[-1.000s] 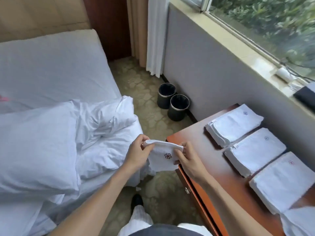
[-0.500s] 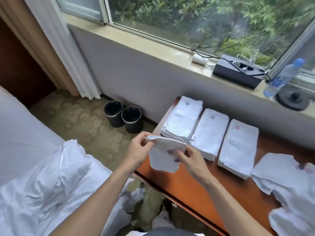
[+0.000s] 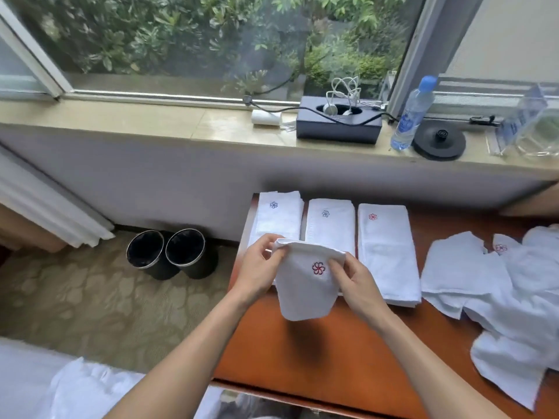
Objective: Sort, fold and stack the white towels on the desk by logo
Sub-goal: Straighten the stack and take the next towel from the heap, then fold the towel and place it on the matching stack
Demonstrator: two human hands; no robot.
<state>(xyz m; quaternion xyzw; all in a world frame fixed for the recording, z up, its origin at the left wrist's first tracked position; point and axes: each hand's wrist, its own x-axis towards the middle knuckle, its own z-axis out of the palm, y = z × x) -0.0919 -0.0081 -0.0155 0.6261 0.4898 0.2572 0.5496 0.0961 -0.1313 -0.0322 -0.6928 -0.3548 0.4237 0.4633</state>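
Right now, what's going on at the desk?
A person holds a folded towel with a red logo over the desk, left hand and right hand pinching its top corners. Three folded stacks lie at the back: blue stack, grey-blue stack, red stack. A loose pile of unfolded towels lies to the right.

I get soft, even daylight through the window (image 3: 211,40), with no harsh glare. Below the window, the table (image 3: 348,352) shows one diffuse shadow under the held towel (image 3: 302,294). The sill (image 3: 151,122) bows with wide-angle distortion. The loose towels (image 3: 499,297), below and right of the window, are blurred.
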